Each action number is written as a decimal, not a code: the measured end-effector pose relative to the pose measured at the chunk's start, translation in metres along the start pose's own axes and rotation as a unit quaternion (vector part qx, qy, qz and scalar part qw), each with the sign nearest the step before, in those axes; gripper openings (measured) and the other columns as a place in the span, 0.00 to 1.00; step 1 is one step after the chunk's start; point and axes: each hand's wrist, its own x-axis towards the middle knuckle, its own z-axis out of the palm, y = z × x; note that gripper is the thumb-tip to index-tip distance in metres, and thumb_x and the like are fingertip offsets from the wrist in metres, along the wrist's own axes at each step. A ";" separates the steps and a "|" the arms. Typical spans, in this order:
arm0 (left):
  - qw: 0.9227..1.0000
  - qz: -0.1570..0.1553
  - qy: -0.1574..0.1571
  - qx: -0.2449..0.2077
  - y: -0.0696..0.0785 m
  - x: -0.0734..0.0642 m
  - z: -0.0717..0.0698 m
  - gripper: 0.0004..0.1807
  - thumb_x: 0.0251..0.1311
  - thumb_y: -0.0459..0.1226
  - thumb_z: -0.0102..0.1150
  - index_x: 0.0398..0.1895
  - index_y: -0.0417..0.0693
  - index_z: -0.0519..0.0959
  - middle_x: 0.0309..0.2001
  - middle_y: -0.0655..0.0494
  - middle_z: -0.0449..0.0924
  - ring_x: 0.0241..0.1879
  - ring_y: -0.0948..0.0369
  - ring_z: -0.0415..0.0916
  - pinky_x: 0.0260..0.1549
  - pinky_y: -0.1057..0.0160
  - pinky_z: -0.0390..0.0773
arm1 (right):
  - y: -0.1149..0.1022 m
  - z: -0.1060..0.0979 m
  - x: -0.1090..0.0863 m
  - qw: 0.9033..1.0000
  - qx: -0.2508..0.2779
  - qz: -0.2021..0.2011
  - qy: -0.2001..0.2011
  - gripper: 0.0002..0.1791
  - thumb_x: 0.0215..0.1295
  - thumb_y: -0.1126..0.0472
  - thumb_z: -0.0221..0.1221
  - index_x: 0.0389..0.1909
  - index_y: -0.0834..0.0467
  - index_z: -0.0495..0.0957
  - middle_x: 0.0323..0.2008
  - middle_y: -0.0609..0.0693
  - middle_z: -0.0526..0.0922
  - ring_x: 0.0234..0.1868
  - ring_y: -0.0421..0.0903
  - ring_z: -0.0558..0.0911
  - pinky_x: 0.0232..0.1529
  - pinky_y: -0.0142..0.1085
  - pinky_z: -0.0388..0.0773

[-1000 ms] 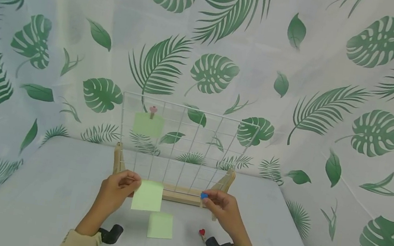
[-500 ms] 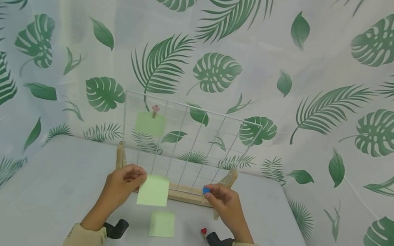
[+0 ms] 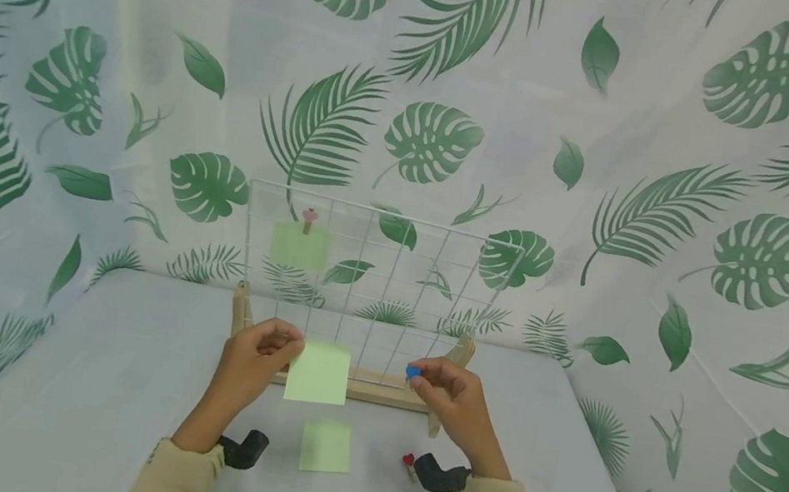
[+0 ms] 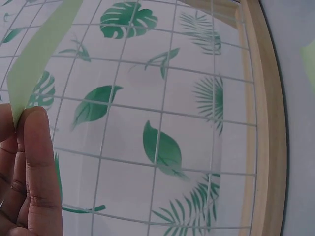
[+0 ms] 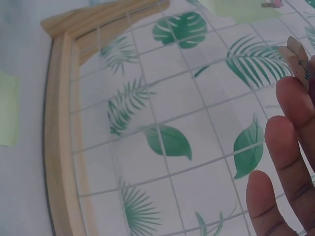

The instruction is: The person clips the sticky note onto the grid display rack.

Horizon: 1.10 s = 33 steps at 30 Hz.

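My left hand (image 3: 252,365) pinches a pale green sticky note (image 3: 318,373) by its upper left corner, in front of the lower part of a white wire grid (image 3: 388,210). In the left wrist view, thumb and finger press the same note (image 4: 42,54) nearly edge-on. Farther right, my right hand (image 3: 452,397) pinches a small wooden clothespin with a blue ornament (image 3: 413,372); the clothespin's wooden legs (image 5: 297,56) appear open in the right wrist view. Another green note (image 3: 299,245) hangs at the grid's upper left under a pink-topped clothespin (image 3: 308,221).
The grid stands in a wooden base (image 3: 381,395) with side supports. Nearer me on the white table (image 3: 134,377) lie a green sticky note (image 3: 326,447) and a red heart clothespin (image 3: 408,461). Leaf-printed cloth (image 3: 513,153) surrounds the table. Black cameras (image 3: 248,450) sit at both wrists.
My left hand has moved right and upward with the sticky note. The right hand has risen slightly, still pinching the blue clothespin. The other notes and clothespins stay in place.
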 end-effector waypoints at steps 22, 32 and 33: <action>1.000 0.026 -0.011 -0.011 0.012 0.011 0.001 0.05 0.74 0.35 0.68 0.44 0.41 0.87 0.37 0.51 0.87 0.37 0.60 0.83 0.38 0.68 0.85 | -0.015 -0.012 0.010 1.000 -0.022 -0.004 -0.003 0.10 0.75 0.72 0.62 0.51 0.70 0.86 0.40 0.58 0.89 0.42 0.44 0.87 0.47 0.32 0.85; 0.999 0.036 -0.011 -0.015 0.014 0.015 0.001 0.06 0.75 0.35 0.68 0.47 0.40 0.87 0.39 0.50 0.87 0.38 0.60 0.83 0.39 0.66 0.87 | -0.018 -0.012 0.017 1.000 -0.026 0.003 0.001 0.10 0.75 0.71 0.63 0.52 0.69 0.86 0.42 0.60 0.89 0.41 0.44 0.87 0.48 0.32 0.84; 0.999 0.037 -0.012 -0.014 0.014 0.016 0.001 0.06 0.75 0.35 0.68 0.47 0.40 0.87 0.39 0.50 0.87 0.38 0.60 0.83 0.40 0.64 0.88 | -0.018 -0.012 0.018 1.000 -0.026 0.003 0.002 0.10 0.75 0.71 0.63 0.52 0.69 0.86 0.42 0.60 0.89 0.41 0.43 0.86 0.48 0.32 0.84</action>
